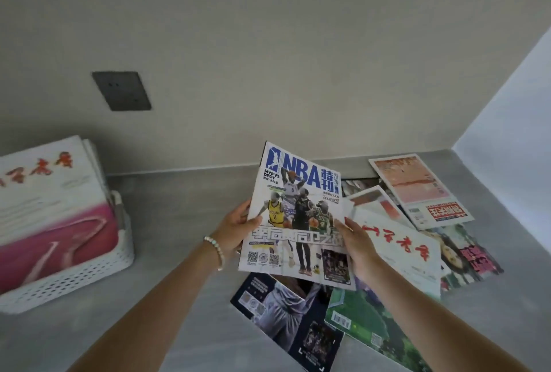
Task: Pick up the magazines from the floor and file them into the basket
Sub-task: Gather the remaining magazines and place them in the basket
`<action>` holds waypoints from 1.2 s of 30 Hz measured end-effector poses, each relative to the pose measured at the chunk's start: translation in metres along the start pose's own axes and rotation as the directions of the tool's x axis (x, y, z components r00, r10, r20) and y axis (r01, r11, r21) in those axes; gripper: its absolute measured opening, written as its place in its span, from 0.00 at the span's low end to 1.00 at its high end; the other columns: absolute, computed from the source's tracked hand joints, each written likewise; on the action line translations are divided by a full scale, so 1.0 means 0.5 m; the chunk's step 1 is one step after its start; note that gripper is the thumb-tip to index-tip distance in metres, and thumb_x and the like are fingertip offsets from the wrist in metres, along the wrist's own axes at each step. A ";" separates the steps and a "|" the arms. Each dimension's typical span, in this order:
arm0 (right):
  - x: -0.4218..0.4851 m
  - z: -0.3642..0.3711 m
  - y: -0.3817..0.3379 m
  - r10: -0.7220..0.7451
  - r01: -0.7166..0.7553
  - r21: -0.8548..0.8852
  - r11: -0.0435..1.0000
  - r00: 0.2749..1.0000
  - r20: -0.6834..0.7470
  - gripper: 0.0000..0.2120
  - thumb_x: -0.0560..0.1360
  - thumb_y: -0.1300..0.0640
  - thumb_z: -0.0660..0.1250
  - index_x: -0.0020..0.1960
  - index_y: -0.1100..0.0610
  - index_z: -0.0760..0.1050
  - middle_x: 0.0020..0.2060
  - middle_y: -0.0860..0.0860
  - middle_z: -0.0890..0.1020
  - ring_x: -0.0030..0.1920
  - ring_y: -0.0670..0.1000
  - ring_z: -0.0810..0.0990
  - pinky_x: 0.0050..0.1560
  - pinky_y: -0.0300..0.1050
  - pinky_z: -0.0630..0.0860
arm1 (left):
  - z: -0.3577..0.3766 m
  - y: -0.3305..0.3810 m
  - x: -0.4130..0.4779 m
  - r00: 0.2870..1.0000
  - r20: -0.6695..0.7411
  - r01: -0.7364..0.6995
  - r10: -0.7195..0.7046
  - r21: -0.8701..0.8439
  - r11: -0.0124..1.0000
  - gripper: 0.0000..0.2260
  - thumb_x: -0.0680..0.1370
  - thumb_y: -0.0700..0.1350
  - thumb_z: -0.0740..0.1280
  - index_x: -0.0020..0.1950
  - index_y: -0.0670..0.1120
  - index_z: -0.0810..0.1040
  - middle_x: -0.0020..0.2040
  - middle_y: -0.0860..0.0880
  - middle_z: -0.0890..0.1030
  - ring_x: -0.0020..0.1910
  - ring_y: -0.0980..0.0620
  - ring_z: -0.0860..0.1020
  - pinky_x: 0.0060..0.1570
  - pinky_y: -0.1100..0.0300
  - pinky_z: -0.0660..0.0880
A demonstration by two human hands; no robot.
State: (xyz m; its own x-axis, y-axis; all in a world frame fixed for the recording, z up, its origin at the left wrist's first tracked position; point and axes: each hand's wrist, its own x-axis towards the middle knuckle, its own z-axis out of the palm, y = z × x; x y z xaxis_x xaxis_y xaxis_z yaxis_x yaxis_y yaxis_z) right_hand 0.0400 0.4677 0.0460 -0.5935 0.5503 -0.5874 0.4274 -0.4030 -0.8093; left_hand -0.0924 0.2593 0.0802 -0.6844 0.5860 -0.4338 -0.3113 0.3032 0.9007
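Over the floor (185,207) pile (396,240), left hand (235,231) and right hand (357,240) gripped the magazine (298,216) by its long edges; basket (89,273) stood leftward, nearer the left hand.

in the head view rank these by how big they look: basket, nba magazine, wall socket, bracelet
1. basket and NBA magazine: look alike, and the basket is cut off at the frame edge, so unranked
2. wall socket
3. bracelet

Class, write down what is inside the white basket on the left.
Magazines stand in the basket; the front cover is white and pink with red characters. The covers behind it are hidden.
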 end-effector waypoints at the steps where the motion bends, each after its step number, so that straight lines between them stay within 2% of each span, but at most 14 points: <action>1: -0.005 0.046 -0.013 -0.004 0.003 0.015 1.000 0.999 0.035 0.11 0.77 0.56 0.61 0.59 0.55 0.73 0.47 0.59 0.83 0.48 0.59 0.82 0.50 0.55 0.77 | -0.048 0.002 -0.015 0.999 -0.040 -0.005 0.004 -0.010 1.000 0.23 0.76 0.39 0.64 0.70 0.50 0.65 0.51 0.46 0.81 0.45 0.51 0.81 0.35 0.60 0.81; 4: -0.023 0.189 -0.049 -0.045 0.045 0.008 0.999 0.989 0.138 0.14 0.75 0.60 0.66 0.59 0.52 0.73 0.49 0.58 0.83 0.49 0.60 0.83 0.52 0.59 0.78 | -0.190 0.006 -0.068 0.987 -0.157 -0.024 0.015 -0.056 0.998 0.23 0.76 0.39 0.64 0.69 0.50 0.66 0.49 0.48 0.82 0.44 0.52 0.81 0.32 0.63 0.79; 6: -0.048 0.290 -0.073 -0.085 0.094 -0.032 0.995 0.974 0.210 0.15 0.73 0.61 0.67 0.59 0.52 0.71 0.49 0.58 0.84 0.47 0.60 0.83 0.49 0.58 0.79 | -0.282 0.006 -0.107 0.979 -0.204 -0.042 0.019 -0.109 0.993 0.23 0.76 0.39 0.64 0.69 0.51 0.66 0.54 0.46 0.81 0.50 0.49 0.81 0.40 0.57 0.81; 9: -0.078 0.439 -0.092 -0.164 0.198 -0.074 0.977 0.932 0.323 0.17 0.72 0.64 0.68 0.58 0.53 0.70 0.53 0.59 0.82 0.48 0.59 0.83 0.54 0.60 0.77 | -0.420 0.003 -0.167 0.951 -0.307 -0.089 0.042 -0.141 0.986 0.22 0.75 0.37 0.64 0.69 0.50 0.68 0.59 0.43 0.79 0.57 0.44 0.78 0.52 0.47 0.78; 11: -0.099 0.533 -0.099 -0.213 0.268 -0.095 0.959 0.899 0.382 0.16 0.72 0.66 0.67 0.56 0.54 0.69 0.51 0.58 0.82 0.48 0.56 0.82 0.51 0.56 0.78 | -0.507 0.001 -0.205 0.915 -0.402 -0.105 0.036 -0.152 0.983 0.21 0.74 0.38 0.66 0.66 0.50 0.70 0.57 0.42 0.80 0.54 0.44 0.79 0.51 0.47 0.78; 14: -0.127 0.663 -0.104 -0.283 0.363 -0.106 0.926 0.851 0.442 0.14 0.72 0.68 0.67 0.52 0.53 0.70 0.48 0.57 0.83 0.45 0.53 0.83 0.47 0.48 0.79 | -0.615 -0.003 -0.250 0.856 -0.515 -0.137 0.034 -0.164 0.977 0.15 0.73 0.35 0.66 0.58 0.48 0.74 0.54 0.42 0.80 0.50 0.45 0.79 0.45 0.54 0.77; 16: -0.140 0.737 -0.102 -0.315 0.408 -0.114 0.906 0.828 0.465 0.14 0.72 0.67 0.68 0.51 0.53 0.71 0.48 0.58 0.83 0.45 0.54 0.83 0.48 0.50 0.80 | -0.678 -0.016 -0.263 0.828 -0.560 -0.145 0.026 -0.168 0.975 0.13 0.73 0.32 0.66 0.51 0.48 0.74 0.54 0.42 0.79 0.51 0.45 0.78 0.47 0.52 0.76; 19: -0.145 0.819 -0.099 -0.347 0.471 -0.145 0.870 0.795 0.498 0.14 0.72 0.68 0.68 0.56 0.59 0.73 0.48 0.60 0.83 0.44 0.56 0.83 0.46 0.49 0.81 | -0.756 -0.043 -0.273 0.794 -0.608 -0.129 0.000 -0.168 0.977 0.13 0.72 0.34 0.68 0.51 0.49 0.74 0.54 0.44 0.80 0.52 0.44 0.79 0.53 0.46 0.77; 21: -0.142 0.859 -0.099 -0.370 0.521 -0.174 0.836 0.768 0.523 0.13 0.72 0.68 0.68 0.55 0.60 0.74 0.48 0.60 0.82 0.43 0.56 0.83 0.44 0.45 0.82 | -0.792 -0.061 -0.278 0.775 -0.632 -0.101 -0.016 -0.149 0.984 0.12 0.71 0.35 0.69 0.49 0.49 0.74 0.50 0.46 0.81 0.49 0.46 0.80 0.51 0.46 0.78; 25: -0.117 0.907 -0.073 -0.368 0.540 -0.241 0.807 0.777 0.510 0.12 0.70 0.69 0.70 0.52 0.61 0.75 0.50 0.62 0.83 0.45 0.56 0.83 0.49 0.50 0.80 | -0.827 -0.095 -0.272 0.752 -0.658 -0.117 -0.026 -0.172 0.978 0.12 0.70 0.33 0.70 0.52 0.41 0.75 0.46 0.45 0.81 0.43 0.50 0.80 0.40 0.57 0.78; 29: -0.096 0.917 -0.022 -0.329 0.522 -0.350 0.778 0.813 0.480 0.14 0.68 0.67 0.72 0.52 0.62 0.76 0.48 0.59 0.84 0.45 0.56 0.83 0.51 0.51 0.80 | -0.833 -0.127 -0.270 0.735 -0.678 -0.063 -0.007 -0.078 0.995 0.10 0.69 0.33 0.71 0.49 0.39 0.76 0.41 0.48 0.81 0.41 0.51 0.79 0.42 0.60 0.77; 31: -0.086 0.915 -0.002 -0.304 0.511 -0.399 0.762 0.825 0.476 0.13 0.68 0.66 0.73 0.51 0.61 0.76 0.48 0.59 0.84 0.45 0.56 0.84 0.50 0.51 0.81 | -0.837 -0.143 -0.268 0.750 -0.662 -0.041 -0.015 -0.069 0.997 0.10 0.70 0.32 0.70 0.50 0.39 0.77 0.43 0.46 0.81 0.43 0.48 0.79 0.41 0.62 0.76; 34: -0.076 0.909 0.017 -0.301 0.509 -0.433 0.744 0.834 0.463 0.10 0.68 0.64 0.73 0.46 0.56 0.76 0.48 0.58 0.84 0.44 0.55 0.84 0.51 0.53 0.80 | -0.846 -0.167 -0.267 0.765 -0.643 0.007 -0.033 -0.043 0.999 0.14 0.70 0.32 0.70 0.55 0.38 0.77 0.44 0.47 0.81 0.48 0.46 0.80 0.45 0.58 0.78; 36: -0.073 0.906 0.021 -0.297 0.502 -0.437 0.747 0.839 0.456 0.11 0.68 0.65 0.73 0.46 0.56 0.76 0.49 0.59 0.84 0.46 0.57 0.84 0.52 0.54 0.80 | -0.850 -0.174 -0.266 0.765 -0.644 0.020 -0.028 -0.019 1.000 0.15 0.69 0.33 0.71 0.55 0.39 0.77 0.44 0.48 0.81 0.48 0.46 0.80 0.49 0.55 0.79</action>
State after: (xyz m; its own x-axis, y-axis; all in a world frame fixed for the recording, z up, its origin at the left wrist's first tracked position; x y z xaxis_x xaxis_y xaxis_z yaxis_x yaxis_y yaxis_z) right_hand -0.2431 0.1122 0.0608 -0.9357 0.2479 -0.2508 0.3195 0.2949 -0.9005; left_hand -0.2545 -0.1643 0.0702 -0.9392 -0.0440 -0.3406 -0.3376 0.3003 0.8921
